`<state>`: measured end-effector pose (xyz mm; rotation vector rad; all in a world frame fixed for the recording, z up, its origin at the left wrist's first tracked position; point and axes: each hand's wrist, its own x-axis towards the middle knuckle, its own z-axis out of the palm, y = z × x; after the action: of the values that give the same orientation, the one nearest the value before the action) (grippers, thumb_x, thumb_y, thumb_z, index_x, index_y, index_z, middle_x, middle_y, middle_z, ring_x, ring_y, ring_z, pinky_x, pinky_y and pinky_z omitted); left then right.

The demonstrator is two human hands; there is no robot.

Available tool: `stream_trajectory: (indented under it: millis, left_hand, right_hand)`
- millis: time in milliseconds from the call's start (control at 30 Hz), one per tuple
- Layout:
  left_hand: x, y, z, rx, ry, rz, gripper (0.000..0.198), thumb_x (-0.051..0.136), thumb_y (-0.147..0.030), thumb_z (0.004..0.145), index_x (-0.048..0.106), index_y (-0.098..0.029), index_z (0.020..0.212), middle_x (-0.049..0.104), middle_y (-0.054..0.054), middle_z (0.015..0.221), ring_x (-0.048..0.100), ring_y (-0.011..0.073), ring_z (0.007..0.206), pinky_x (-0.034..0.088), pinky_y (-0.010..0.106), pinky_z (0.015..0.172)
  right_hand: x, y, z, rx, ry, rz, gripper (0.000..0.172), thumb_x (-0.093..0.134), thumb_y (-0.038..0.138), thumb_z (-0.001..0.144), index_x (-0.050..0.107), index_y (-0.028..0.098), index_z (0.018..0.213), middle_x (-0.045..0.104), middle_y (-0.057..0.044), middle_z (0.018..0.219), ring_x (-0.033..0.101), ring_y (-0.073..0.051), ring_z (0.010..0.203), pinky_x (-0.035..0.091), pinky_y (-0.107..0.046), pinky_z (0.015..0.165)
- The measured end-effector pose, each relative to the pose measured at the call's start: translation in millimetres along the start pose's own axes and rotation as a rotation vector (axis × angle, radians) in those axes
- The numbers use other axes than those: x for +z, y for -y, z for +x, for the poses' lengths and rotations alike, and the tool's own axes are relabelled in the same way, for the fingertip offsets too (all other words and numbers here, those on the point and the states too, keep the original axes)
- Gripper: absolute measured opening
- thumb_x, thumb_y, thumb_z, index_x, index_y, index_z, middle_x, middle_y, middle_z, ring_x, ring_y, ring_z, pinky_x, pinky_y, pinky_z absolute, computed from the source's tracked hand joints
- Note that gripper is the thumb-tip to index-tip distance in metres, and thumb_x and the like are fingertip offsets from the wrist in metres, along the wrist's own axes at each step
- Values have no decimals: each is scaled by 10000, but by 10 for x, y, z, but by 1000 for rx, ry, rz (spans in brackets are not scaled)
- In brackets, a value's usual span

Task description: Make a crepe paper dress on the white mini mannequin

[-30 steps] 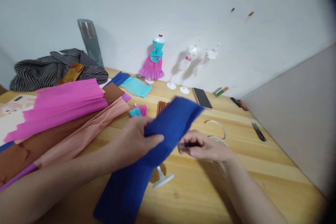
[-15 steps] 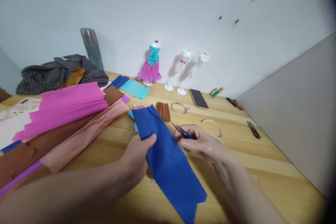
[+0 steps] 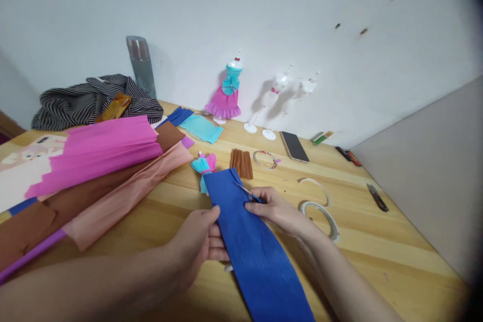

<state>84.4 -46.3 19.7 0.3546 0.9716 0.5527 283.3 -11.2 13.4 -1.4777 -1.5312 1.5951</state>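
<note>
A long strip of blue crepe paper (image 3: 252, 241) slants across the middle, its lower end running out of view. My left hand (image 3: 199, 241) pinches its left edge, thumb on top and fingers underneath. In my right hand (image 3: 271, 206) is a small pair of scissors (image 3: 247, 192), with the blades lying at the paper's upper right edge. How far the blades are apart is hard to see. Just beyond the paper's top lie a turquoise and pink crepe bundle (image 3: 204, 167) and a pleated brown piece (image 3: 241, 163).
Pink crepe paper (image 3: 109, 146), brown and peach sheets (image 3: 132, 201) cover the left. Along the wall stand a dressed mini mannequin (image 3: 226, 95), two bare ones (image 3: 279, 85) and a bottle (image 3: 141, 65). A phone (image 3: 294, 146), tape roll (image 3: 330, 221) and utility knife (image 3: 377, 197) lie right.
My right hand has brought the scissors down to the paper's edge. My left hand sits lower on the strip, its fingers now showing beneath. The whole view has shifted slightly.
</note>
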Motion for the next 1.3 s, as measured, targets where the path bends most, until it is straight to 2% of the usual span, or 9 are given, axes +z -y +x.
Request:
stream_trajectory:
  millis: [133, 367, 667, 767, 933, 1033, 1100, 1200, 1300]
  left_hand:
    - [-165, -12, 63, 7, 0, 105, 469, 561, -531, 808, 647, -74, 871, 708, 146, 714, 669, 203, 581, 510, 308, 599]
    - [-203, 7, 179, -39, -7, 104, 513, 639, -593, 700, 615, -83, 744, 651, 102, 582, 614, 175, 475, 462, 278, 509]
    - [-169, -16, 170, -38, -31, 121, 476, 628, -581, 714, 601, -106, 685, 641, 74, 518, 607, 165, 444, 466, 267, 479]
    - [-175, -7, 162, -19, -9, 124, 538, 659, -626, 651, 616, -93, 711, 661, 92, 557, 618, 170, 468, 475, 272, 487]
    - [-136, 26, 154, 46, 14, 168, 635, 769, -634, 454, 602, -108, 767, 670, 76, 591, 608, 152, 474, 475, 261, 486]
    - [-44, 47, 153, 88, 24, 230, 592, 767, -604, 446, 582, -114, 722, 642, 54, 549, 586, 137, 455, 472, 258, 489]
    - [33, 56, 131, 128, 22, 266, 520, 735, -580, 497, 560, -127, 684, 618, 37, 526, 569, 129, 446, 468, 259, 486]
    - [127, 61, 43, 206, 41, 298, 395, 662, -515, 603, 540, -143, 657, 604, 23, 553, 561, 116, 480, 458, 246, 504]
    - [164, 58, -63, 254, 80, 305, 330, 645, -453, 634, 554, -137, 654, 581, 10, 588, 549, 103, 542, 443, 227, 542]
  right_hand:
    - [46, -21, 21, 39, -7, 126, 418, 751, 524, 648, 580, 143, 682, 536, 26, 573, 442, -86, 503, 325, -210, 473]
    - [86, -53, 48, 139, -32, 188, 469, 757, 565, 636, 551, 144, 654, 453, 66, 467, 311, -38, 377, 164, -191, 375]
    - [91, -67, 52, 166, -31, 244, 471, 767, 561, 629, 561, 140, 673, 475, 62, 478, 330, -38, 378, 184, -182, 370]
    - [95, -62, 46, 157, -25, 259, 465, 773, 548, 629, 575, 132, 689, 511, 47, 508, 366, -41, 396, 217, -175, 372]
    - [105, -46, 29, 133, -33, 306, 429, 784, 505, 635, 598, 125, 707, 554, 26, 536, 430, -55, 421, 293, -168, 390]
    - [75, -27, 20, 116, -41, 346, 420, 804, 474, 612, 630, 118, 751, 593, 2, 575, 475, -72, 446, 349, -180, 415]
    - [32, -16, 13, 90, -70, 364, 404, 813, 458, 600, 625, 127, 735, 540, 32, 517, 397, -47, 390, 286, -165, 375]
    - [-47, -21, 5, 13, -146, 379, 403, 810, 455, 597, 543, 154, 615, 344, 103, 405, 181, -9, 336, 128, -159, 339]
    - [-83, -36, -7, -53, -204, 403, 501, 790, 472, 603, 393, 186, 494, 231, 115, 366, 113, -12, 330, 91, -177, 333]
